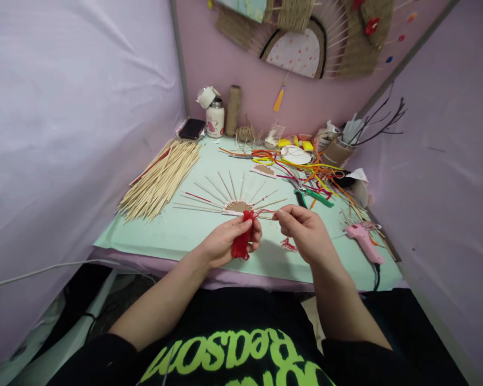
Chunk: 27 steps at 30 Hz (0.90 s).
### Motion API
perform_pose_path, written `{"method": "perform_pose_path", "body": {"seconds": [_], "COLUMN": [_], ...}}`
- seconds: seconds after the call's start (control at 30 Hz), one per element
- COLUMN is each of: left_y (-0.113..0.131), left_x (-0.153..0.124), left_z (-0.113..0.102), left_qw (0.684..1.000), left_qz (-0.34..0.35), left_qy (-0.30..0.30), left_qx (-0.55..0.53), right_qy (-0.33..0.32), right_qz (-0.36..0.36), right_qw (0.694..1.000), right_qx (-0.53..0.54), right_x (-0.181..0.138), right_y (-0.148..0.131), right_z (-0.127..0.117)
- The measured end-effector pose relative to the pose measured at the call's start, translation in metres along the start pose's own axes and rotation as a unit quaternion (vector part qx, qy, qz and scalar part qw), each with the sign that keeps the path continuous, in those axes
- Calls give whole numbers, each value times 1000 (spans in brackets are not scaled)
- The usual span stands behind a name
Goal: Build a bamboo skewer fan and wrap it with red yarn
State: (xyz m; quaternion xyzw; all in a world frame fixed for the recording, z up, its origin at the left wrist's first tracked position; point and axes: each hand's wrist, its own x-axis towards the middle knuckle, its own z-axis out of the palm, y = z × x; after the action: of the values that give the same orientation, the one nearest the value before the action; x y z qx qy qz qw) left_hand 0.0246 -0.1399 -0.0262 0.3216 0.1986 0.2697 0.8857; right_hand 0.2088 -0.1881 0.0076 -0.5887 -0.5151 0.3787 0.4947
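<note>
My left hand [227, 241] is closed around a bundle of red thread [241, 244], whose looped lower end hangs below the fingers. From the top of the bundle a thin red strand [263, 212] runs across to my right hand [304, 230], which pinches its end between thumb and fingers. Behind the hands, a fan of thin sticks [229, 187] spreads from a half-round cardboard piece [238, 207] lying on the table. Under my right hand lies a small tangle of red and white thread [288, 244].
Wooden sticks [159, 185] are heaped on the left. Green-handled pliers [316, 197], coloured cords [317, 169] and a pink glue gun [364, 241] lie on the right. A phone [192, 129], a white bottle [215, 119] and a twine spool [233, 110] line the back.
</note>
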Motion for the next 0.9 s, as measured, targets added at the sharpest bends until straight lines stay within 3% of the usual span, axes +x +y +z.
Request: {"method": "perform_pose_path", "body": {"seconds": [0.2, 0.37, 0.67, 0.9], "left_y": [-16, -25, -33, -30], "left_x": [7, 12, 12, 11], "left_z": [8, 15, 21, 21], "left_qw": [989, 975, 970, 970], "left_qz": [106, 145, 150, 173], "left_qy": [95, 137, 129, 127], "left_qx": [-29, -101, -141, -112], "right_qy": [85, 68, 34, -2], "right_qz": [-108, -162, -155, -97], "right_qw": [986, 966, 956, 971], "right_qx": [-97, -191, -248, -218], "right_x": [-13, -16, -14, -15], "right_y": [4, 9, 12, 9], "right_z": [39, 51, 51, 49]}}
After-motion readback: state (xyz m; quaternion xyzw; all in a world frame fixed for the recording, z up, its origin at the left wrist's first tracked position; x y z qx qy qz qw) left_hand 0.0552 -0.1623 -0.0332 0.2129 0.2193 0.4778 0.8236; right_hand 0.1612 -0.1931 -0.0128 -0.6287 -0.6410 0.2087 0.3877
